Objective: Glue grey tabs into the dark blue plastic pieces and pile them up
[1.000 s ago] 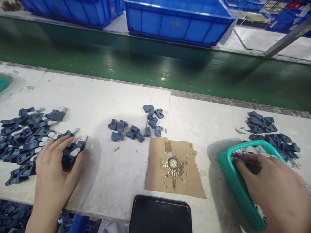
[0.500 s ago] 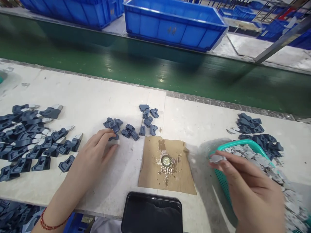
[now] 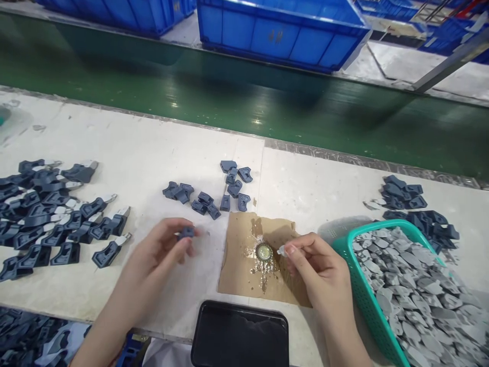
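In the left hand [image 3: 155, 260], a dark blue-grey piece [image 3: 186, 233] is pinched between thumb and fingers, slightly blurred; in the right hand [image 3: 321, 265], a light grey piece [image 3: 281, 250] is gripped at the fingertips. Half a second ago, the dark piece was being touched at the near edge of a small cluster [image 3: 179, 192]; it has since been drawn clear of it, toward the body. The light grey piece, then held by the basket rim, has been carried over the brown cardboard [image 3: 237, 275], and its tip is now held just beside the round metal cap [image 3: 263, 252]. A second ago, the right hand was sunk in the basket.

The teal basket [image 3: 367, 300] is placed on the right of the surface [image 3: 183, 148] and is filled with loose light grey pieces [image 3: 416, 295]. In the cap, a shiny liquid is held, and wet splashes are spread on the cardboard around it. At far left, dark pieces fitted with light grey tips [image 3: 42, 214] are heaped. Beyond the green strip [image 3: 191, 92], two blue bins [image 3: 282, 38] are lined up.
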Available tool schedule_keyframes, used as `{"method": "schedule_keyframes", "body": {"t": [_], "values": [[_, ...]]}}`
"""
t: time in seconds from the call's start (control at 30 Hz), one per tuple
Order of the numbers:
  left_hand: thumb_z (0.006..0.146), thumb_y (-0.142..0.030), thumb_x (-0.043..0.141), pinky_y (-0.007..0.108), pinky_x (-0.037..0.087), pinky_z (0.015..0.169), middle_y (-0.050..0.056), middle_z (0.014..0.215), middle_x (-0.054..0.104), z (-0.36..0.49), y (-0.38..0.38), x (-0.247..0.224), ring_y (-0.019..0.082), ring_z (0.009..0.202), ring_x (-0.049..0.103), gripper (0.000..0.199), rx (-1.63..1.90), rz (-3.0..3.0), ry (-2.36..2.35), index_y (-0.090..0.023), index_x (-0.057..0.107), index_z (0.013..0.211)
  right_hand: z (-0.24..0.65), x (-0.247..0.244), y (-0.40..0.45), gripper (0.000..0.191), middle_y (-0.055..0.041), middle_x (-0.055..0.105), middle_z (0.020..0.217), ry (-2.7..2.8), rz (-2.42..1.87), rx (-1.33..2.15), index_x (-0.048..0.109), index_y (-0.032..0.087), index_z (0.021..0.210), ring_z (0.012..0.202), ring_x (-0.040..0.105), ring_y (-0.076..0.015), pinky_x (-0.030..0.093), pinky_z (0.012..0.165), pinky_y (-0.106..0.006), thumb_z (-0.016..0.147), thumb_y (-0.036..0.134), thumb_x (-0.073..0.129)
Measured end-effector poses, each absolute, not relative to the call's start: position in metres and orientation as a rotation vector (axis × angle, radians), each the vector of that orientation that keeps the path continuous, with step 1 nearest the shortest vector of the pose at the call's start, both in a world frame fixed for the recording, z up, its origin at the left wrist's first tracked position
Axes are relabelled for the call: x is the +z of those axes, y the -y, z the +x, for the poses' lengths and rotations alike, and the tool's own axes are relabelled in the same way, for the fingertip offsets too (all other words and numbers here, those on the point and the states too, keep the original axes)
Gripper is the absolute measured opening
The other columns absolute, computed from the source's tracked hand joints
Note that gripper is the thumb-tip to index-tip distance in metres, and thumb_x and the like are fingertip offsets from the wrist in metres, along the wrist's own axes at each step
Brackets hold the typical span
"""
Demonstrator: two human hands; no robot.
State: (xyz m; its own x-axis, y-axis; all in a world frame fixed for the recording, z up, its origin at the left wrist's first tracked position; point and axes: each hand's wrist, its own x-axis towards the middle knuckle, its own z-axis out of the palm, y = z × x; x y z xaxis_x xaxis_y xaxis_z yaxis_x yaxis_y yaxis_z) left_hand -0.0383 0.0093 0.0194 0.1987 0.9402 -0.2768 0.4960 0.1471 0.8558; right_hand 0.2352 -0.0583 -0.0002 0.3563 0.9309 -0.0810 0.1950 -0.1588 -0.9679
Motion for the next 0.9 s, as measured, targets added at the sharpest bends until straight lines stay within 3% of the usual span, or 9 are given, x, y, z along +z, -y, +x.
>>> {"method": "schedule_keyframes", "body": {"t": [0.1, 0.23, 0.33, 0.53, 0.9], "values": [[0.1, -0.034, 0.056, 0.027, 0.061, 0.074, 0.004, 0.106, 0.074, -0.018, 0.001, 0.017, 0.017, 0.081, 0.071, 0.017, 0.571, 1.269, -1.215, -0.025, 0.065, 0.112, 0.231, -0.004, 0.06, 0.02, 0.0005, 0.068, 0.065, 1.2, -1.694, 0.757, 0.07, 0.021, 0.079, 0.056, 0.06, -0.0121, 0.047, 0.052, -0.021, 0.095, 0.033, 0.071], [0.098, -0.033, 0.06, 0.033, 0.061, 0.093, 0.007, 0.121, 0.072, 0.005, 0.012, 0.013, 0.022, 0.107, 0.072, 0.025, 0.532, 1.199, -1.123, -0.026, 0.068, 0.12, 0.226, -0.006, 0.062, 0.019, 0.0009, 0.068, 0.068, 1.498, -1.7, 0.57, 0.069, 0.02, 0.079, 0.056, 0.058, -0.0111, 0.045, 0.052, -0.023, 0.097, 0.023, 0.066], [0.1, -0.034, 0.056, 0.031, 0.062, 0.088, 0.006, 0.126, 0.07, 0.013, 0.015, 0.014, 0.021, 0.108, 0.072, 0.026, 0.49, 1.229, -1.082, -0.028, 0.067, 0.123, 0.223, -0.003, 0.06, 0.021, 0.0011, 0.067, 0.068, 1.618, -1.654, 0.509, 0.064, 0.02, 0.077, 0.056, 0.057, -0.0104, 0.045, 0.052, -0.022, 0.098, 0.016, 0.063], [0.097, -0.036, 0.064, 0.027, 0.06, 0.076, 0.002, 0.1, 0.075, 0.02, 0.014, 0.012, 0.018, 0.09, 0.072, 0.015, 0.394, 1.184, -1.085, -0.026, 0.069, 0.107, 0.219, -0.003, 0.058, 0.021, 0.0002, 0.064, 0.069, 1.697, -1.604, 0.532, 0.064, 0.021, 0.08, 0.059, 0.06, -0.0119, 0.048, 0.055, -0.023, 0.099, 0.013, 0.06], [0.089, -0.028, 0.069, 0.028, 0.063, 0.079, 0.005, 0.113, 0.076, 0.022, 0.014, 0.008, 0.019, 0.093, 0.075, 0.009, 0.471, 1.099, -1.077, -0.023, 0.065, 0.095, 0.219, -0.003, 0.061, 0.02, -0.0016, 0.068, 0.073, 1.711, -1.593, 0.524, 0.065, 0.022, 0.081, 0.065, 0.065, -0.014, 0.05, 0.06, -0.024, 0.097, 0.01, 0.062]]}}
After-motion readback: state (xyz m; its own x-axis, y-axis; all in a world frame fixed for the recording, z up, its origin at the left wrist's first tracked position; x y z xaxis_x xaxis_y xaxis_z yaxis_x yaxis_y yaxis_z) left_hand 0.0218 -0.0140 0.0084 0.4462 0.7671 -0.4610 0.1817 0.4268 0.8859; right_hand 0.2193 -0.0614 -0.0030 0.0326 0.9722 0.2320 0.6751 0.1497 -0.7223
